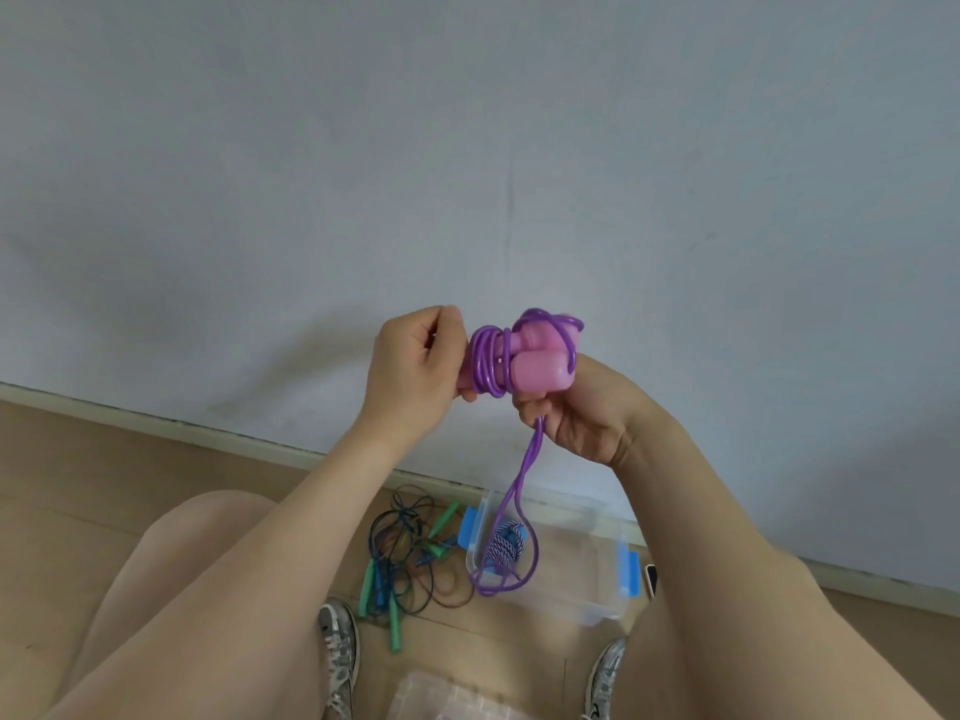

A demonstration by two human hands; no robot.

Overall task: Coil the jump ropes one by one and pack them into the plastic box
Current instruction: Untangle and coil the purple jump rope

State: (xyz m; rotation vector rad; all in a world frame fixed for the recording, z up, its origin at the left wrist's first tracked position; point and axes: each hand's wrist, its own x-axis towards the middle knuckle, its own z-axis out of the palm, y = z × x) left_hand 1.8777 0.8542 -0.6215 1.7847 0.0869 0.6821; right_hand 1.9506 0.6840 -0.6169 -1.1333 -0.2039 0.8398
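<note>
- Purple jump rope [485, 363]: I see it held at the centre of the frame, well above the floor, with its cord wound in several turns around the paired pink handles [540, 374].
- Left hand [415, 361]: fingers curled, gripping the narrow handle ends beside the coil.
- Right hand [576, 407]: closed around the thick handle ends, with the cord pinched beneath them.
- Loose tail [522, 475]: it hangs from the right hand, and its lower loop dangles over the box; it is not yet wound.
- Handling, as I judge it: the rope looks light, and the glossy cord looks springy and slick, so turns may slip off. I would hold it by the rigid handles and keep a thumb on the last turn.
- Clear plastic box [566, 574]: lower centre of the frame, open, with blue latches. It holds one coiled blue-and-white braided rope [504, 545].
- Pile of uncoiled ropes [410, 553]: on the floor just left of the box, with green and blue handles.
- Clear lid [441, 693]: at the bottom edge, and I take it to be the box's.
</note>
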